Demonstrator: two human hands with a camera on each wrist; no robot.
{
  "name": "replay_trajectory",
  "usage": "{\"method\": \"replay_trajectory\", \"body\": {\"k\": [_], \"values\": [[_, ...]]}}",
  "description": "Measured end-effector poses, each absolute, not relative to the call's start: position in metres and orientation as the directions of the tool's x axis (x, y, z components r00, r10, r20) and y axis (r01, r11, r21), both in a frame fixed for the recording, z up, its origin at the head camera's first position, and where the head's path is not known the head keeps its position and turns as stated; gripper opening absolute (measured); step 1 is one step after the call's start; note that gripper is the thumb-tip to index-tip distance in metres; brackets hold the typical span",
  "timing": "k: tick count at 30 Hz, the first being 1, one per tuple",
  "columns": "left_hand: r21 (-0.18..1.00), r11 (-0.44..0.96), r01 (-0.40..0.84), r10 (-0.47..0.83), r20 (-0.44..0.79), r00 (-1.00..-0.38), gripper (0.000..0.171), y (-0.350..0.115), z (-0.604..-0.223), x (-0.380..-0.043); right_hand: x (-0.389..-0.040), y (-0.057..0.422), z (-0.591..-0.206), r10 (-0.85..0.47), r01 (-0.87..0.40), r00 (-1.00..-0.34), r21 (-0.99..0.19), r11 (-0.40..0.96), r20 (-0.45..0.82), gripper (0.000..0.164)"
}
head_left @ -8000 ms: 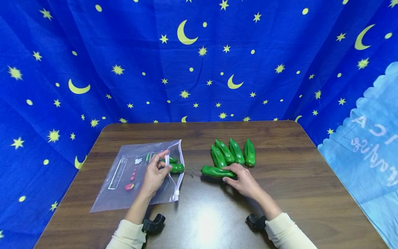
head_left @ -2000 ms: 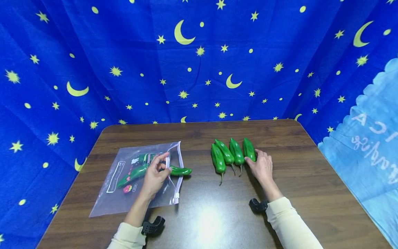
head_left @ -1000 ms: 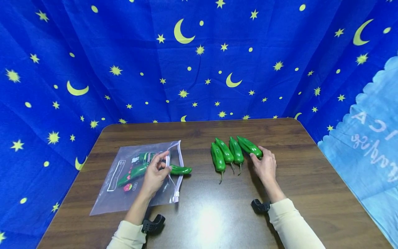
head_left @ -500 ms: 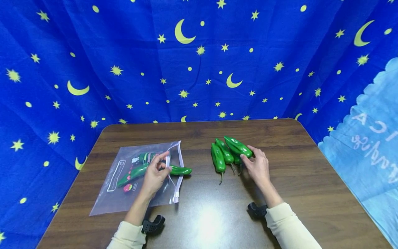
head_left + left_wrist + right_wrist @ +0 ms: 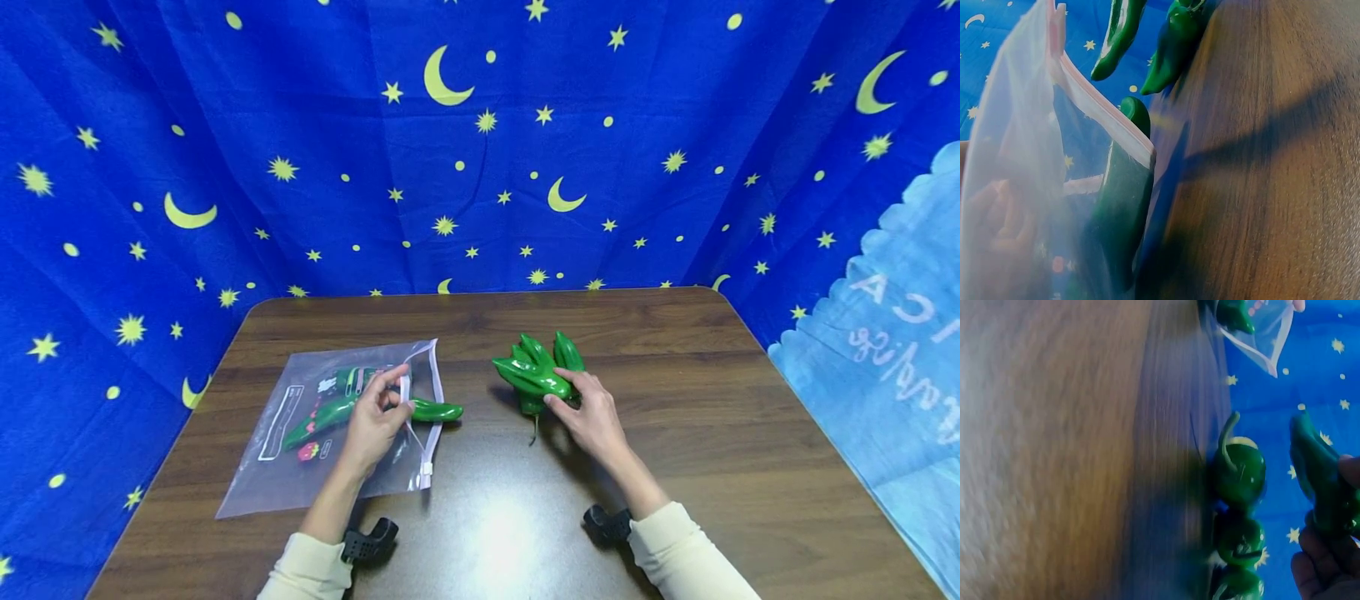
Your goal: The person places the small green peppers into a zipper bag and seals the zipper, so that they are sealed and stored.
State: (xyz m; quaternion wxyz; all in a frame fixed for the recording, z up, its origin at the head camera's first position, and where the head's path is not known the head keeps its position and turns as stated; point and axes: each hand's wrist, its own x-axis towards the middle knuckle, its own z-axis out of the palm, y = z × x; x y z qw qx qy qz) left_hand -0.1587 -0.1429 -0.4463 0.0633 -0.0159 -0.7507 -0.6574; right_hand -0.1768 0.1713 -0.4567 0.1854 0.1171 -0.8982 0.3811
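We see smooth, shiny peppers (image 5: 534, 377), a thin, see-through plastic bag (image 5: 251, 487), a smooth, wood-look tabletop (image 5: 720, 442) with a bright shine, a soft-looking, matt cloth curtain (image 5: 420, 158), dull, plastic-looking wrist pieces (image 5: 369, 543), matt cloth sleeves (image 5: 303, 568)

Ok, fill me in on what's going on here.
A person's left hand holds a clear zip bag open at its mouth, where one green pepper sits with its end poking out. The right hand grips another pepper, held just above three loose peppers lying side by side on the wooden table.
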Motion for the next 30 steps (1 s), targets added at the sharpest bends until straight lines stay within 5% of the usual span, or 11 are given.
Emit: {"method": "replay_trajectory", "body": {"k": [11,30], "values": [[0.982,0.138,0.129,-0.059,0.138,-0.989,0.055,-0.142,-0.447,-0.159,-0.169,0.163,-0.458,-0.248,-0.454,-0.882,-0.579,0.678,0.401,0.043],[0.985,0.113,0.129,-0.043,0.135,-0.990,0.057,-0.141,-0.448,-0.160,-0.166,0.157,-0.463,-0.329,-0.480,-0.875,-0.548,0.685,0.355,0.040]]}}
